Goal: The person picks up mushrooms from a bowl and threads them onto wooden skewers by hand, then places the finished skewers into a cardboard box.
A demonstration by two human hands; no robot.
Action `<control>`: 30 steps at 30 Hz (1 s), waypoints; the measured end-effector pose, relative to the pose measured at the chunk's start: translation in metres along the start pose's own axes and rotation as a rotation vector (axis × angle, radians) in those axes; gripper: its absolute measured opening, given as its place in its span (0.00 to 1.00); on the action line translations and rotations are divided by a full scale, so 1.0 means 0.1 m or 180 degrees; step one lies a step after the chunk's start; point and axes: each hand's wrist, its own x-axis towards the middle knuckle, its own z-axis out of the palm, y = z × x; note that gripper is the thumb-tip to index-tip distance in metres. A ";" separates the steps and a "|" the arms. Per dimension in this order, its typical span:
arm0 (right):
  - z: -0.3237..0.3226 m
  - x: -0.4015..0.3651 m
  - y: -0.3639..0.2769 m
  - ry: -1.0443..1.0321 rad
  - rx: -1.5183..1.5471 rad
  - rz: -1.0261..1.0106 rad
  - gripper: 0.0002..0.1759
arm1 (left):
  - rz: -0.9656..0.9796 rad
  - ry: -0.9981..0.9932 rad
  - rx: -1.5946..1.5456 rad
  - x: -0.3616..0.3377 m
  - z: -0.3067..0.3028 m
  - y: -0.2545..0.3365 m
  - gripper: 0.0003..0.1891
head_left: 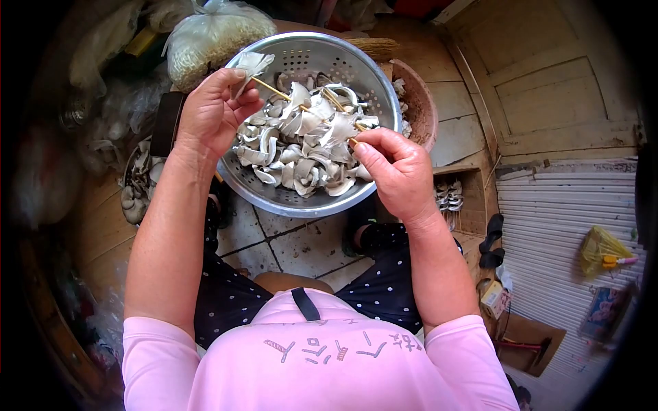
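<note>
Colander point(373, 75) of perforated metal sits above the person's knees, heaped with oyster mushroom pieces point(301, 154). The left hand point(209, 116) has its grip pinching a single mushroom piece point(250, 65) beside one skewer point(274, 89). The right hand point(397, 171) pinches the end of a second skewer point(334, 101).

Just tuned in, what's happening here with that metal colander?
A person in a pink shirt sits over a metal colander full of pale mushroom pieces. The left hand pinches a mushroom slice against a thin wooden skewer. The right hand pinches the end of a second skewer above the pile. Darker mushrooms lie to the left.
</note>
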 end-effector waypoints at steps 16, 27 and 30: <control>-0.02 0.00 0.06 0.0109 -0.0152 -0.0240 0.06 | -0.0807 -0.0327 0.0517 -0.08 0.03 0.03 0.12; 0.05 0.04 0.06 0.0052 0.0088 -0.0085 0.06 | -0.0799 -0.0439 0.0611 -0.15 0.14 -0.11 0.12; 0.00 0.09 0.05 0.0299 -0.0098 -0.0166 0.06 | -0.0745 -0.0242 0.0590 -0.16 0.19 -0.01 0.12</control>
